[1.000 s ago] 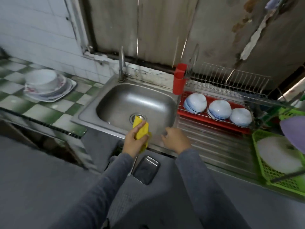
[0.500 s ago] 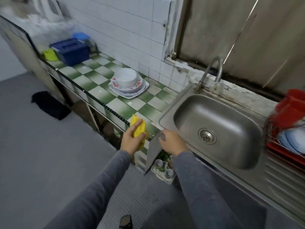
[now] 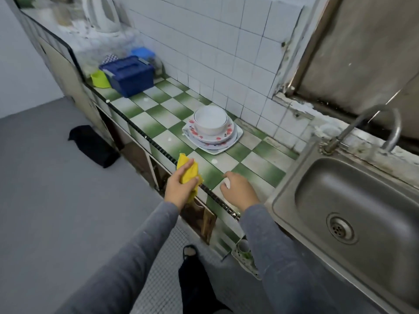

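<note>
Head view: since half a second ago, we have swung left along the counter [image 3: 158,114]. The left hand [image 3: 179,189] and the right hand [image 3: 238,189] were then at the sink's [image 3: 292,200] left corner. Both now sit over the green and white tiles at the counter's front edge, and the red rack has gone out of view.

The left hand grips the cloth [image 3: 188,172], with its fingers curled round the bunched yellow fabric. The cloth is just above the front edge, and a bit of it hangs below the hand. The right hand is palm down near the cloth but apart from it, with its fingers loosely curled over the tiles.

Beyond both hands, a bowl [image 3: 210,120] stands on a stack of plates [image 3: 213,143], between us and the wall. Further left are a blue box [image 3: 129,75], a green cup [image 3: 99,79] touching it, and a blurred kettle [image 3: 102,14]. The tap [image 3: 371,123] arches over the sink on the right. A black bag [image 3: 93,146] lies on the floor.

We count 2 hands, 1 cloth, 1 bowl, 1 box, 1 cup, 1 kettle, 1 tap and 1 sink. We cannot tell how many plates there are.
</note>
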`<state>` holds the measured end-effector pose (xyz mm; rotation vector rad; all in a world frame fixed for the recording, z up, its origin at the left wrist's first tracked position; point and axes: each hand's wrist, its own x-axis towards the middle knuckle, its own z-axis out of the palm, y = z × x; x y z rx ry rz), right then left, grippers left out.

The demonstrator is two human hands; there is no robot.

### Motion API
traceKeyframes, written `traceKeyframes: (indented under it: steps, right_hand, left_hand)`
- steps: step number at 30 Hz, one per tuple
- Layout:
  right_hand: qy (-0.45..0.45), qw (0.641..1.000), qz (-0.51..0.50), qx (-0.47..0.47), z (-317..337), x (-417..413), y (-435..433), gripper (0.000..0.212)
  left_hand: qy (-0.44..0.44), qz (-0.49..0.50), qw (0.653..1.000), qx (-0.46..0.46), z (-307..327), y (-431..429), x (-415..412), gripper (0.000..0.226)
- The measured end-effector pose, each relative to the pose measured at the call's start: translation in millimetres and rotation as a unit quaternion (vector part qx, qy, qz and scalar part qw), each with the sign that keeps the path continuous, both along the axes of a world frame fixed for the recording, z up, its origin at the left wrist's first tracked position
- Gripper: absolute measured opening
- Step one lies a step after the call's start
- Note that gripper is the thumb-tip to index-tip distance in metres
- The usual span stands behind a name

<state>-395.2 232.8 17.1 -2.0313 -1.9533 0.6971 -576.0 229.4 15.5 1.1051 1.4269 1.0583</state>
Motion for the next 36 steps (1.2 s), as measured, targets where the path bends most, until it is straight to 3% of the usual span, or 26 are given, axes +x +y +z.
traceKeyframes:
  steps: [16,24,31,36]
  right_hand:
    - [0.018,0.996,-0.076,-0.031,-24.4,-10.7,230.4,0.033]
    - [0.051,0.983,-0.167,-0.046,-41.8,-1.9,289.4,0.031]
    - [0.124,0.951,-0.281,-0.032,-61.8,-19.1,324.6,0.039]
    - [0.114,0.928,-0.352,-0.037,-65.2,-37.8,340.4,0.038]
  left_hand:
    - [-0.014,-0.025,0.999,-0.029,-2.0,242.8,-20.4,0.052]
    - [-0.007,-0.065,0.996,-0.058,-16.8,321.2,-27.5,0.052]
    - [-0.016,-0.129,0.988,-0.087,-22.7,389.3,-40.0,0.050]
    - [-0.024,-0.183,0.977,-0.106,-25.7,422.7,-52.7,0.052]
